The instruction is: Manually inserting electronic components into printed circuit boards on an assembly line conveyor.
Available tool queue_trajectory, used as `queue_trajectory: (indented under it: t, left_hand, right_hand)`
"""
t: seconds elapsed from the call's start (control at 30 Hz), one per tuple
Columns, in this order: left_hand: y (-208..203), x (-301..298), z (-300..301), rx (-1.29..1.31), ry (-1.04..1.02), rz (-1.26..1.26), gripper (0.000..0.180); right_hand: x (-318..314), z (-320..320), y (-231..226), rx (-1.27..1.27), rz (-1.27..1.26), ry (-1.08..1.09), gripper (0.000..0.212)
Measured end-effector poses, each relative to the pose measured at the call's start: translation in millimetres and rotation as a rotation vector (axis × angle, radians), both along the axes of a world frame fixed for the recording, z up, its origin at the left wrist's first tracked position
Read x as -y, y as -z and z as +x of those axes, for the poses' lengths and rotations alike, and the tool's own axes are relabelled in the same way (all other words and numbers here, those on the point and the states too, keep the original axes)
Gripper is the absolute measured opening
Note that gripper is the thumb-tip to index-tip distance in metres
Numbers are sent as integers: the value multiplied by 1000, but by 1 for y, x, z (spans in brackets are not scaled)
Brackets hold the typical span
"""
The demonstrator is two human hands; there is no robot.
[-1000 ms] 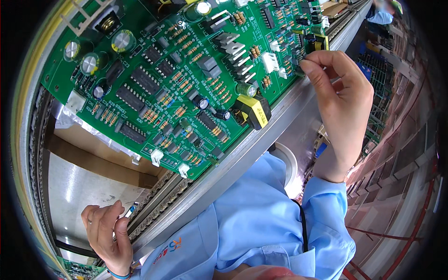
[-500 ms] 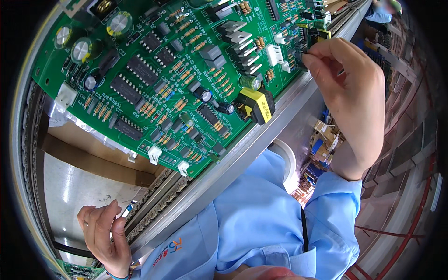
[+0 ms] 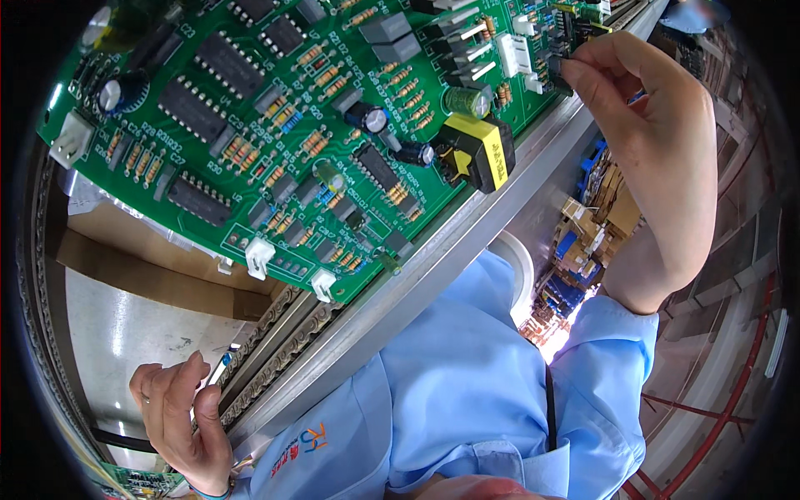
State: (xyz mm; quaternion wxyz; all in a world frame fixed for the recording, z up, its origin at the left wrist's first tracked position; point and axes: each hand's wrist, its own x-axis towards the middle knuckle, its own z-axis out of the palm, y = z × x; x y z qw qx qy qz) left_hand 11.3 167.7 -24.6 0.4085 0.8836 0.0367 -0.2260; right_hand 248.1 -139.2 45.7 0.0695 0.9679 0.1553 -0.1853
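Observation:
A large green circuit board [image 3: 250,204], filled with resistors, chips and capacitors, lies along the metal rail. At its right edge, my right hand [image 3: 646,104] is closed, thumb and index finger pinched beside a small dark part; whether they grip it is hidden. A yellow-and-black transformer [image 3: 481,154] stands on the board's near edge, left of this hand. My left hand [image 3: 179,417] is at the lower left, apart from the board. Its fingers are loosely bent with the thumb separate, and nothing shows in its grasp. It is nearest the conveyor chain [image 3: 271,354].
The metal rail [image 3: 400,271] runs diagonally between the board and my body. Below the board's left part are a brown cardboard piece [image 3: 158,271] and a shiny metal surface [image 3: 125,325]. Another circuit board [image 3: 146,481] shows at the bottom left. Stacked boxes [image 3: 587,229] stand far off beyond my right arm.
The board looks larger and sits higher and further left in the picture. My right hand appears slightly higher and further right, still pinched at the board's edge. My left hand has barely moved.

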Motion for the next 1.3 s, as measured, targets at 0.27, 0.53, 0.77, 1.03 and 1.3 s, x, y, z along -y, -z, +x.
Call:
queue_trajectory:
  t: [0.27, 0.53, 0.77, 1.03, 1.3]
  left_hand:
    - [0, -3, -3, -15, 31, 0, 25]
    - [-5, -7, -4, -60, 54, 22, 26]
    - [-6, -5, -3, -57, 54, 10, 26]
    - [0, 4, 5, -42, 44, 16, 25]
    - [-1, 6, 5, -40, -5, 5, 25]
  right_hand:
    - [8, 8, -4, -93, 10, -58, 14]
    - [-45, 13, -8, -138, -168, 118, 11]
    - [7, 18, -14, -167, -12, -109, 16]
    - [19, 19, -5, -133, 42, -44, 13]
    - [23, 10, 2, -94, 150, 78, 15]
